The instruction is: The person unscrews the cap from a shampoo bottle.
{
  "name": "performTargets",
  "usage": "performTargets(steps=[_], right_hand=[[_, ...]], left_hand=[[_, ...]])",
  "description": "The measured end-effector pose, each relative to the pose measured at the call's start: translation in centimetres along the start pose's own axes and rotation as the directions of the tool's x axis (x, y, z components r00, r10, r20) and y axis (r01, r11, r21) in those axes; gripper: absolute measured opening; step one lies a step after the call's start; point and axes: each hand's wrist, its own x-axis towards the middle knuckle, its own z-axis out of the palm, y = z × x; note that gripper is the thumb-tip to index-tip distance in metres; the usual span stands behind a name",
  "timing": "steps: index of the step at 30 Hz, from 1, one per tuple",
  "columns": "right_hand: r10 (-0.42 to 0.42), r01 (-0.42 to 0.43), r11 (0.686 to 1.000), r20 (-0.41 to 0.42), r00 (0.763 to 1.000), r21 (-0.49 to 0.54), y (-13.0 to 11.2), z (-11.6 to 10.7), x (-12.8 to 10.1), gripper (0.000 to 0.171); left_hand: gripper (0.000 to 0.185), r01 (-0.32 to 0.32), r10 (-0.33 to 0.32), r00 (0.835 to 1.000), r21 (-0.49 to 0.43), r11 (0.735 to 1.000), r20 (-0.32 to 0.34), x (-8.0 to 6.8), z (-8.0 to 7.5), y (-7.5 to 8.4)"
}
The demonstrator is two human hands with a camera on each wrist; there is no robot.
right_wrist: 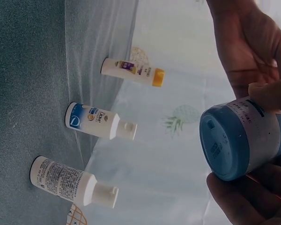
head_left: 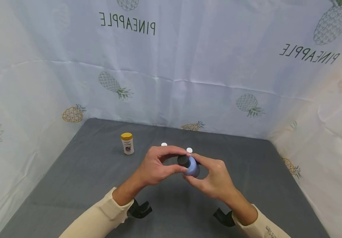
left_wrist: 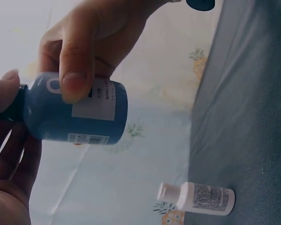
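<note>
My right hand [head_left: 215,180] grips the blue bottle [head_left: 192,167] while my left hand [head_left: 156,165] pinches its black cap [head_left: 183,160]. Beyond my hands stand a Dove bottle [right_wrist: 97,122], a yellow-capped bottle [head_left: 127,143] and a white bottle [right_wrist: 70,180], contents unseen.

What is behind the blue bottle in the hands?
Behind the blue bottle stand two white-capped bottles on the grey table. The hands cover all but their caps here.

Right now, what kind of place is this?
Likely a makeshift recording booth: a pineapple-print sheet walls in a grey table, small toiletry bottles stand at the back, and both hands hold a blue bottle.
</note>
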Motion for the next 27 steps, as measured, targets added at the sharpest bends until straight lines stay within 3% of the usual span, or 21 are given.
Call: performTargets(steps=[9, 16, 21, 27], right_hand=[[-0.029, 0.029, 1.000, -0.013, 0.999, 0.010, 0.00, 0.05, 0.03, 0.058], [-0.019, 0.019, 1.000, 0.001, 1.000, -0.016, 0.01, -0.17, -0.10, 0.058], [-0.017, 0.017, 1.000, 0.008, 1.000, -0.004, -0.02, -0.25, -0.19, 0.061], [-0.019, 0.019, 1.000, 0.008, 1.000, 0.008, -0.09, -0.27, -0.24, 0.059]], left_hand=[[0.043, 0.048, -0.048, 0.998, -0.014, 0.999, -0.038, -0.01, 0.45, 0.24], [0.055, 0.034, -0.034, 0.999, -0.017, 0.999, 0.026, -0.02, 0.10, 0.33], [0.048, 0.004, -0.003, 0.998, -0.016, 1.000, 0.056, 0.01, -0.07, 0.28], [0.039, 0.037, -0.037, 0.999, -0.012, 0.999, 0.027, 0.01, 0.19, 0.40]])
